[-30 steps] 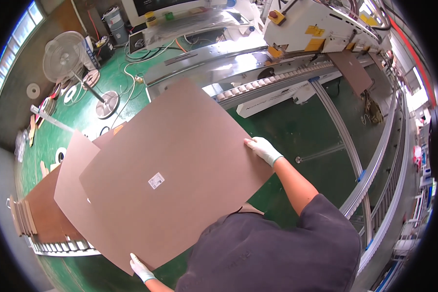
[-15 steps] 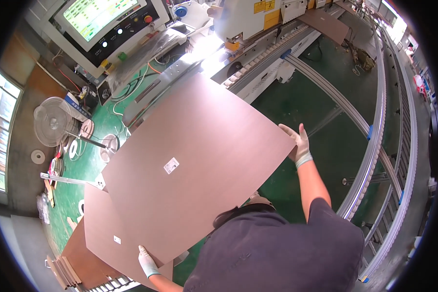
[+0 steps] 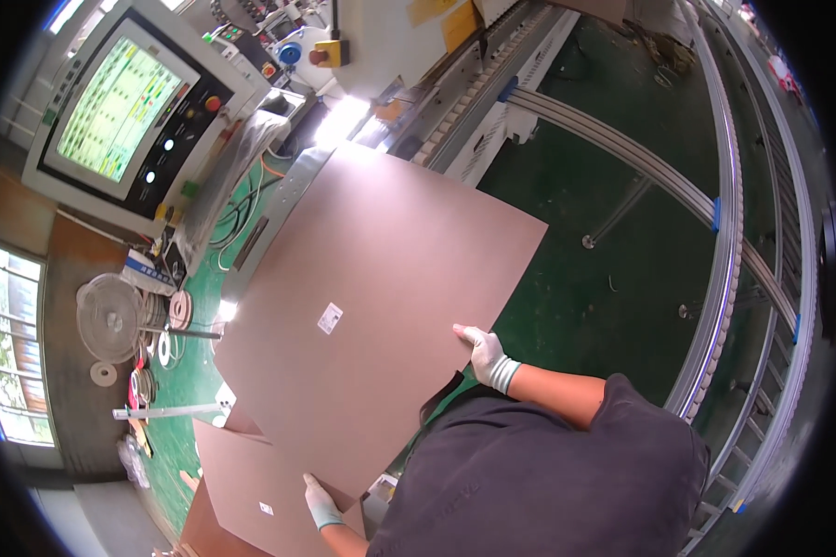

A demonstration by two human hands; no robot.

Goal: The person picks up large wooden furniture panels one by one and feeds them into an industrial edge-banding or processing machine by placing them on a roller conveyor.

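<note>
A large brown flat panel [image 3: 390,251] with a small white label [image 3: 330,318] stretches from my body toward the machine at the far side. Its far end lies by the bright light at the machine's edge. My right hand [image 3: 485,357], in a white glove, grips the panel's right near edge, thumb on top and fingers hidden beneath. At the near left corner my left hand [image 3: 322,502], also gloved, holds the panel's edge; its fingers are partly hidden. Below and left of it lies a second brown panel [image 3: 232,464] with a similar label.
A control screen [image 3: 116,107] with buttons stands at the upper left. The machine [image 3: 381,42] and its roller track [image 3: 464,102] run along the far side. Metal roller rails [image 3: 715,288] curve past on the right. A fan [image 3: 111,317] and tape rolls [image 3: 178,309] are at the left.
My right hand has slid from the panel's far right corner back along its near edge, toward my body. The view has turned, so the screen now shows more fully.
</note>
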